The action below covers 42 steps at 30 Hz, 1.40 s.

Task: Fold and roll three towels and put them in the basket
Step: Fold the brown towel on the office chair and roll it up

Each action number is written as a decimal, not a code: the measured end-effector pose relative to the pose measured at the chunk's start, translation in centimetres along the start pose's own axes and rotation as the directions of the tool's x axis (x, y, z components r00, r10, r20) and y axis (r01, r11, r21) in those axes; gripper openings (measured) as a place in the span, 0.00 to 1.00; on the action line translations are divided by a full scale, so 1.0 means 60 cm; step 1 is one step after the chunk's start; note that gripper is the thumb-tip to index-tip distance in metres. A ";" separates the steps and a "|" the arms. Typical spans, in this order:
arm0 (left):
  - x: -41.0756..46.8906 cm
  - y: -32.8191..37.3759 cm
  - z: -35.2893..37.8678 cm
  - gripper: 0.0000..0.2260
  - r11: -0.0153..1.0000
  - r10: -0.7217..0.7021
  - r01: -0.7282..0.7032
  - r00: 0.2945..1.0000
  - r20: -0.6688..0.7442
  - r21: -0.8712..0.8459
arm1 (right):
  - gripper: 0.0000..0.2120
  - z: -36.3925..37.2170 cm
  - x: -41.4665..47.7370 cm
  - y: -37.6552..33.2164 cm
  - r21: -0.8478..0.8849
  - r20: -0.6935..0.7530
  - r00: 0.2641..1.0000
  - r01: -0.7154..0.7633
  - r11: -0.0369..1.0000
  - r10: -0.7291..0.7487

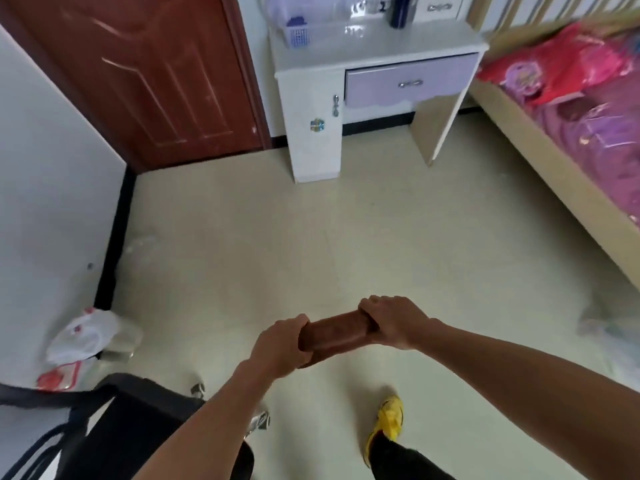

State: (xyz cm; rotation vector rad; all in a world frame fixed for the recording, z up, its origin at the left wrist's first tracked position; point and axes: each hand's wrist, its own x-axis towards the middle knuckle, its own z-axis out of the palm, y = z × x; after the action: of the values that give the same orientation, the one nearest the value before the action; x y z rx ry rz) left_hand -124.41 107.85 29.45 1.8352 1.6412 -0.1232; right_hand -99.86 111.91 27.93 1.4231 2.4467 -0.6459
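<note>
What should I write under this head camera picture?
Both hands, left and right, grip a rolled brown towel above the floor.

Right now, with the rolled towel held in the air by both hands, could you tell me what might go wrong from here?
1. The rolled brown towel is gripped only at its ends by the left hand and right hand; if either lets go, the roll may loosen or sag.
2. It hangs over bare floor, so a drop would likely undo it.
3. The lilac basket sits on the far desk among other items, so placing it may be cramped.
</note>
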 end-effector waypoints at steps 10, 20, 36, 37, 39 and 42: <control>0.258 0.179 -0.201 0.12 0.948 0.204 -0.137 0.955 -0.215 0.287 | 0.20 -0.234 0.124 0.250 -0.296 -0.319 0.943 -0.008 0.955 -0.091; 0.596 0.204 -0.437 0.15 0.857 0.356 -0.160 0.872 -0.337 0.490 | 0.19 -0.477 0.413 0.425 -0.407 -0.422 0.901 -0.088 0.909 -0.102; 1.070 0.271 -0.759 0.18 0.870 0.382 -0.212 0.860 -0.338 0.445 | 0.23 -0.794 0.797 0.696 -0.254 -0.473 0.881 -0.108 0.961 -0.027; 1.096 0.276 -0.773 0.17 0.883 0.360 -0.202 0.871 -0.333 0.424 | 0.23 -0.813 0.822 0.714 -0.224 -0.456 0.889 -0.089 0.971 -0.023; 1.162 0.285 -0.802 0.16 0.924 0.286 -0.166 0.898 -0.335 0.345 | 0.23 -0.852 0.879 0.755 -0.090 -0.441 0.898 -0.048 0.995 0.004; 1.258 0.301 -0.847 0.14 0.988 0.121 -0.084 0.943 -0.309 0.130 | 0.23 -0.925 0.961 0.816 0.147 -0.376 0.922 -0.040 0.988 0.093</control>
State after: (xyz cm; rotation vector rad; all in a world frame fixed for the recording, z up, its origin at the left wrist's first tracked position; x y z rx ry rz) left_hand -110.14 198.92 39.77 2.1120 1.7776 0.1325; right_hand -85.24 203.79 40.14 1.8305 2.6683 -0.5742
